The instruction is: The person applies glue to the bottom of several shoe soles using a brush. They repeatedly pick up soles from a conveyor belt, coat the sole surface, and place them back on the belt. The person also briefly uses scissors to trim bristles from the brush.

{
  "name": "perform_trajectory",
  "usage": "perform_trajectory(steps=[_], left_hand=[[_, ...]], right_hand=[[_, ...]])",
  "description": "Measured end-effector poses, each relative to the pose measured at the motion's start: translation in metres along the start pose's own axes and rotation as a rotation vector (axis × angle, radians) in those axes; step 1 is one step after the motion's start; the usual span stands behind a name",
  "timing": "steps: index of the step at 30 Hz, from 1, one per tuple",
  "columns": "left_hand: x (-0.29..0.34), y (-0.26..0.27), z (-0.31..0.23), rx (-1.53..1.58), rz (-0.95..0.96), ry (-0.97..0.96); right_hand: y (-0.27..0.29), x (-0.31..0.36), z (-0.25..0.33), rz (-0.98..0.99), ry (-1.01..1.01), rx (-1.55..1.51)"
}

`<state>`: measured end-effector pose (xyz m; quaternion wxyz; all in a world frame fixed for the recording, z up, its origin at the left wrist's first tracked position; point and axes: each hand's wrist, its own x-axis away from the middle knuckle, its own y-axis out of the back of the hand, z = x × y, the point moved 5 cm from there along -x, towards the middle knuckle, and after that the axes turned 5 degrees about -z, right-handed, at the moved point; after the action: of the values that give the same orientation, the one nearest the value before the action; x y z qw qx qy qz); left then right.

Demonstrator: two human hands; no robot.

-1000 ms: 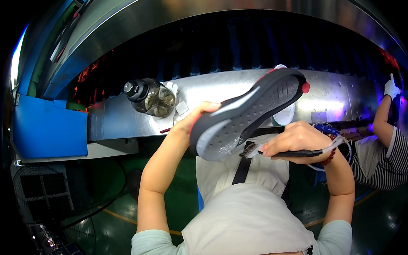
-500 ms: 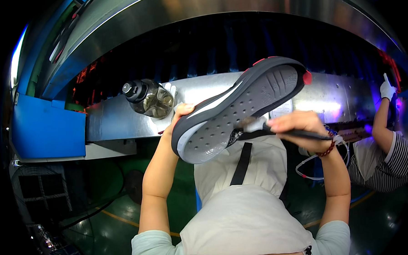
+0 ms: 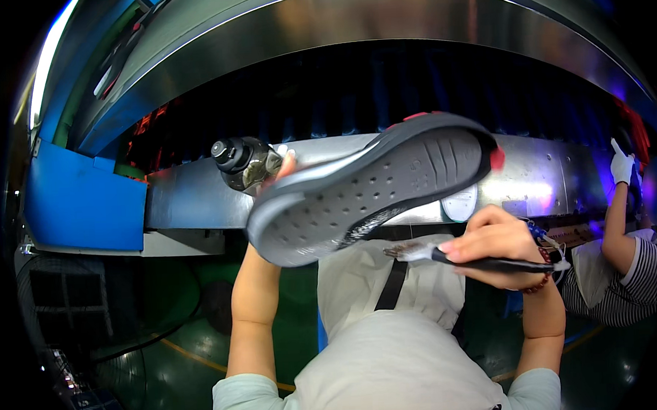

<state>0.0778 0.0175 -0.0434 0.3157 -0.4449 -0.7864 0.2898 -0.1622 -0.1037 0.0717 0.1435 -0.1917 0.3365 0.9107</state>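
Note:
A shoe sole point(image 3: 375, 192), with a grey dimpled inside, a dark rim and red accents, is tilted above the metal ledge. Behind its left end, my left hand point(image 3: 286, 167) grips it; most of that hand is hidden, with fingers showing at the upper edge. Along the sole's near edge runs a wet, shiny streak. Held in my right hand point(image 3: 500, 247) is a brush point(image 3: 421, 253) with a black handle and a pale neck. Its dark bristles point left, below the sole and apart from it.
On the metal ledge point(image 3: 189, 196) stand a dark see-through bottle point(image 3: 247, 163) and a round whitish dish point(image 3: 460, 205), partly covered by the sole. A dark machine opening lies beyond. A blue box-like panel point(image 3: 83, 205) is at left. At right, a co-worker's white-gloved hand point(image 3: 621, 166) reaches toward the machine.
The brush has come off the sole's inside and moved down toward me. My left hand has shifted the sole leftward, and its left end now overlaps the bottle. The view has tilted slightly.

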Motion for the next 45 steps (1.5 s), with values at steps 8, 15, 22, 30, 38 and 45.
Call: perform_trajectory(steps=[8, 15, 22, 30, 38, 45], left_hand=[[-0.036, -0.054, 0.075, 0.334, 0.176, 0.144], [-0.035, -0.064, 0.080, 0.263, -0.004, 0.044], [-0.031, -0.040, 0.036, 0.259, -0.104, -0.235], [-0.031, -0.063, 0.042, 0.208, -0.041, -0.286], [-0.024, -0.061, 0.012, 0.164, -0.079, -0.410], [-0.025, -0.060, 0.000, 0.186, -0.042, -0.435]], right_hand=[[-0.026, -0.006, -0.064, -0.396, -0.343, -0.282], [-0.027, -0.024, -0.059, -0.525, -0.145, 0.048], [-0.060, -0.002, 0.000, -0.169, 0.111, 0.108], [-0.022, -0.044, -0.022, -0.394, -0.060, -0.071], [-0.025, -0.019, -0.015, -0.200, -0.107, -0.225], [-0.031, -0.004, -0.013, -0.028, -0.056, -0.370]])
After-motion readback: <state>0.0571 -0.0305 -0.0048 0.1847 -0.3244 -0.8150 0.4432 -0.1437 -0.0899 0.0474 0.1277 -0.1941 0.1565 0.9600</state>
